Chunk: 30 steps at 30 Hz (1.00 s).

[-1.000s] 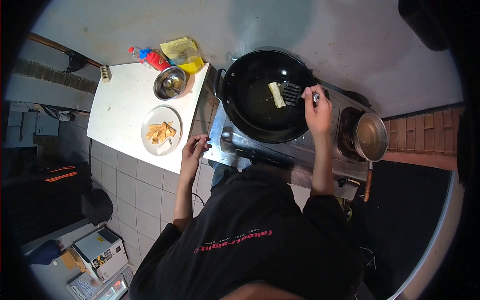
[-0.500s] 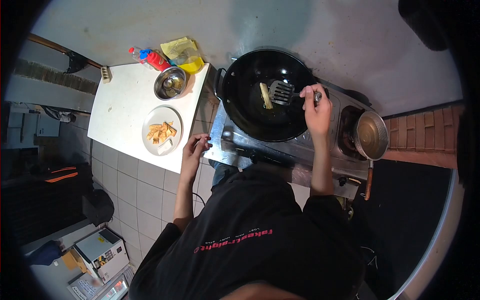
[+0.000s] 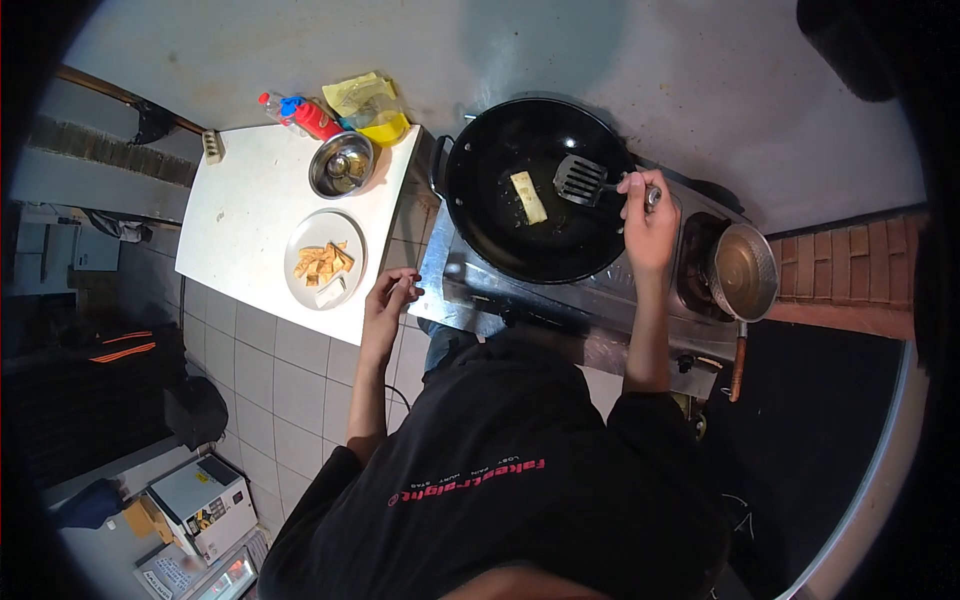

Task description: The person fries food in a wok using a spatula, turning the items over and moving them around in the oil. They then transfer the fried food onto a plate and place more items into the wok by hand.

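My right hand is closed round the handle of a slotted spatula, whose dark head is over the right part of a black wok. Left of the spatula, apart from it, a pale rectangular piece of food lies flat in the wok. My left hand is beside the white table's edge, fingers bent and slightly apart, holding nothing. Near it, a plate bears several browned pieces and a white block.
On the white table stand a metal bowl with a spoon, a red bottle and a yellow pouch. The wok sits on a gas stove. At the right, a small pan rests on another burner, its handle outward.
The spatula and my right hand have moved right, away from the food. The piece, earlier tilted on its narrow side against the spatula, now lies flat. My left hand has barely moved.
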{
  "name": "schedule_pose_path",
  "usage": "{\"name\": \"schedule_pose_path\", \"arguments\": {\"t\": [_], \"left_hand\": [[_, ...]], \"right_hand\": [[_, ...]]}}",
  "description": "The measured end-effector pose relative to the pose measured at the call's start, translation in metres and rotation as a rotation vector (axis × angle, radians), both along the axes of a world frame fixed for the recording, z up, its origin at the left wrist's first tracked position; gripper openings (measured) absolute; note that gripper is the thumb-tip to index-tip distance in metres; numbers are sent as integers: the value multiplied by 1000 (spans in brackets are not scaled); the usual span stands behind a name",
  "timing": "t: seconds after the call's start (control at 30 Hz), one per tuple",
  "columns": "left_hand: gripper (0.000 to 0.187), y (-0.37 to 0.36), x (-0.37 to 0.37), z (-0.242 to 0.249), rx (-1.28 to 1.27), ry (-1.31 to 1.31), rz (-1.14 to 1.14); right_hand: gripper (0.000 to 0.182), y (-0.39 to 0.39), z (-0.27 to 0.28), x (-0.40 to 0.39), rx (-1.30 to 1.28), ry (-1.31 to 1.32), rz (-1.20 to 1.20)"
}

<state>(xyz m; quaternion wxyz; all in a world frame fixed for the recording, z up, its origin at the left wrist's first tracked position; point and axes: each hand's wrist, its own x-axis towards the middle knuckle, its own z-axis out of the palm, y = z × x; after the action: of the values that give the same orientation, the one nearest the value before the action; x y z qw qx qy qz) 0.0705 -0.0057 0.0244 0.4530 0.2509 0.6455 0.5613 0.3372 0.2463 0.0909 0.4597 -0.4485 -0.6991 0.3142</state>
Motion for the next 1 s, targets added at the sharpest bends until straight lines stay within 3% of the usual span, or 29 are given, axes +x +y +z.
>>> {"name": "schedule_pose_path", "arguments": {"t": [0.27, 0.6, 1.0], "left_hand": [[25, 1, -1, -1, 0, 18, -9], [25, 0, -2, -2, -5, 12, -5], [25, 3, 0, -2, -13, 7, -3]], "right_hand": [[17, -1, 4, -2, 58, -121, -45], [16, 13, -21, -12, 7, 33, 76], [14, -17, 8, -18, 21, 15, 168]]}}
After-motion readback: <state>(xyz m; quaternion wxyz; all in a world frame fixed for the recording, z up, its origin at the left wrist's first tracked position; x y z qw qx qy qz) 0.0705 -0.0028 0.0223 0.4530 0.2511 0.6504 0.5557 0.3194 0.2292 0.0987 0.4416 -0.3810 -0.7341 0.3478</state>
